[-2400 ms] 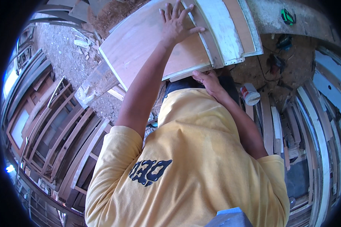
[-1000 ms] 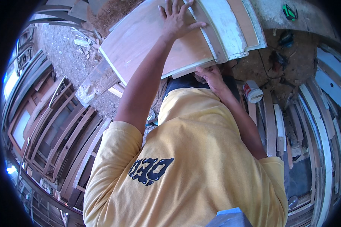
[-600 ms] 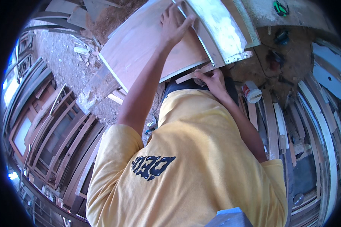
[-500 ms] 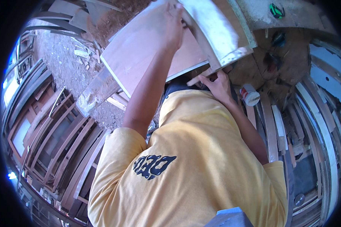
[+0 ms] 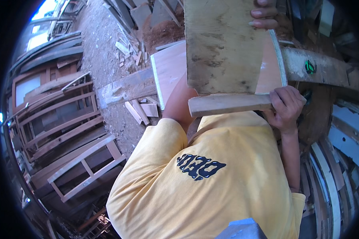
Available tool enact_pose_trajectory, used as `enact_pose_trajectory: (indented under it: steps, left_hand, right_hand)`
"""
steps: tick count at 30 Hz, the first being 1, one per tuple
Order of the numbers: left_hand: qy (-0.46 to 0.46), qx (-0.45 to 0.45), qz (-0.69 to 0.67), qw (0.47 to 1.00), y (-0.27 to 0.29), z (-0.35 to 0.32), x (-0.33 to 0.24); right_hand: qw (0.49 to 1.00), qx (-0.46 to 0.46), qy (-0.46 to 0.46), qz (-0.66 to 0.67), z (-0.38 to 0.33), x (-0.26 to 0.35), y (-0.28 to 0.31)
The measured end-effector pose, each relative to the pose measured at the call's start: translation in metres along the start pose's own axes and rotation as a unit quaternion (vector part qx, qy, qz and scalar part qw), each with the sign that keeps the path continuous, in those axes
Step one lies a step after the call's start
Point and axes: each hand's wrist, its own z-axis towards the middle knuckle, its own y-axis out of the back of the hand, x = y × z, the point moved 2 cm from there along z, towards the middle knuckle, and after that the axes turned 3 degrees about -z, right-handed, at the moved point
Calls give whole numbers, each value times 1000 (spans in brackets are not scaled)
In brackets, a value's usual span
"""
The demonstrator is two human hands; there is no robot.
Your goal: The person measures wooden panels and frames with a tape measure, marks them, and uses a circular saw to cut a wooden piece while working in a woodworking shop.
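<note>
Along the near edge of the plywood panel (image 5: 223, 51), a wooden strip (image 5: 231, 104) is gripped at one end by the right hand (image 5: 286, 105).

The right fingers (image 5: 284, 95) are clamped round the strip's right end, just beyond the panel's near right corner; whether strip and panel are fixed together, I cannot tell. At the panel's far right edge, the left hand (image 5: 264, 14) shows only its fingers, curled over onto the stained face and clamped there; its forearm (image 5: 181, 101) passes behind the panel. Beneath the panel, a pinkish panel (image 5: 170, 65) with white edges sticks out on both sides. Right of the panel, a green tape measure (image 5: 310, 67) rests on the counter (image 5: 333, 71); to its left lie wood offcuts (image 5: 137, 111).
</note>
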Motion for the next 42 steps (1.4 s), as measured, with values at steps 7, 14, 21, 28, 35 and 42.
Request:
enact_pose_trajectory:
  steps: [7, 14, 21, 28, 35, 42]
  left_hand:
    - [-40, 3, -12, 999, 10, -28, -17]
    - [-51, 1, -18, 999, 19, -42, -16]
    - [-46, 4, -17, 999, 19, -41, -6]
    - [-33, 12, -14, 999, 18, -42, 5]
    - [-2, 37, -4, 999, 9, -36, 13]
    - [208, 201, 12, 957, -17, 77, 52]
  right_hand:
    - [997, -36, 63, -37, 14, 4, 9]
    - [998, -26, 56, -29, 17, 8, 9]
    - [997, -22, 67, -16, 17, -3, 18]
    - [998, -15, 56, -23, 8, -10, 25]
    - [999, -20, 23, -37, -5, -6, 32]
    - [980, -132, -150, -12, -42, -14, 34]
